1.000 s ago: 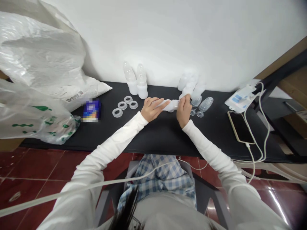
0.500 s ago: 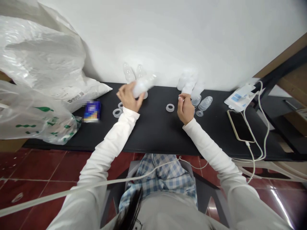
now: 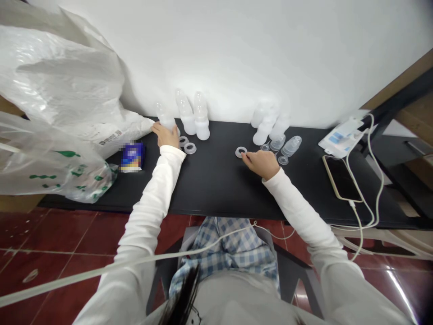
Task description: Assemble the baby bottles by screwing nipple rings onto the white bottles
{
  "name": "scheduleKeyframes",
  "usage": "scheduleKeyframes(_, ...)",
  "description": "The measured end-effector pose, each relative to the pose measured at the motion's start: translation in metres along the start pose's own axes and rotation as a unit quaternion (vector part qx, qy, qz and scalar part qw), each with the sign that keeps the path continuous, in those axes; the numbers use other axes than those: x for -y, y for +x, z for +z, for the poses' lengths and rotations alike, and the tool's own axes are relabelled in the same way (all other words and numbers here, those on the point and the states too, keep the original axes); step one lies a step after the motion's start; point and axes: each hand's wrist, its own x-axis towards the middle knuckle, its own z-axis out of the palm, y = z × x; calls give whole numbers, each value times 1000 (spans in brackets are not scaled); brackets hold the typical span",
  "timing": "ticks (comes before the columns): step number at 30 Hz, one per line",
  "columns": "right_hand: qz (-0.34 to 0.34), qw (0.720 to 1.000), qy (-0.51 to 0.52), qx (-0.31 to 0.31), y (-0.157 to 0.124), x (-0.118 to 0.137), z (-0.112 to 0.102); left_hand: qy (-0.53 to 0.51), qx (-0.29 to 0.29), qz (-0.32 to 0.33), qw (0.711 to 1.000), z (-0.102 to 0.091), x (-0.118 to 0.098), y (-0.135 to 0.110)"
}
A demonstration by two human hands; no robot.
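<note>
My left hand (image 3: 166, 135) is curled round the lower part of a translucent white bottle (image 3: 164, 118) with a clear domed top, at the left near the wall. Just right of it lie two pale rings (image 3: 190, 148). Two similar capped bottles (image 3: 202, 119) stand behind them. My right hand (image 3: 261, 163) has its fingertips closed on the edge of another pale ring (image 3: 241, 150) lying on the black table (image 3: 216, 189). Beyond that hand are several white bottles (image 3: 262, 134) without domed tops and clear dome-shaped pieces (image 3: 291, 145) with small round flanged parts (image 3: 283, 160).
Large white plastic bags (image 3: 61, 76) and a green-printed clear bag (image 3: 67, 167) fill the left side, beside a blue packet (image 3: 132, 155). At the right lie a phone (image 3: 341, 178), its cables (image 3: 376, 198) and a white-and-blue package (image 3: 341, 137).
My left hand has carried the tilted bottle left, where it now stands upright. The two left rings lie farther right. My right hand has moved from a white bottle down to the single ring.
</note>
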Motion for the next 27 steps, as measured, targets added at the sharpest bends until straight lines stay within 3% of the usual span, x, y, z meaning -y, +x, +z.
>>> scheduleKeyframes(3,55,998,-7,7,-1,-14,-8,3,12,-13,1000,-2,-4,-2)
scheduleKeyframes(6,94,996,-8,6,1,-26,-12,-10,-26,-19,999,-3,-3,-4)
scheduleKeyframes(9,101,995,-5,2,3,-30,-11,-56,-56,80,994,1,-3,-17)
scheduleKeyframes(12,85,996,1,-13,4,-29,-8,-114,4,255,960,16,-14,-46)
scheduleKeyframes(15,42,998,11,-34,4,-27,-2,-121,166,446,871,37,-35,-85)
scheduleKeyframes(18,-11,998,17,-52,5,-30,4,-88,252,505,821,54,-52,-117)
scheduleKeyframes(20,-34,998,20,-55,6,-33,7,-86,285,498,815,62,-56,-127)
scheduleKeyframes(22,-52,997,24,-57,7,-35,9,-116,307,455,828,67,-56,-129)
scheduleKeyframes(24,-67,995,29,-66,9,-37,12,-184,324,372,850,70,-53,-125)
scheduleKeyframes(27,-78,993,41,-74,13,-38,16,-316,335,189,867,72,-50,-118)
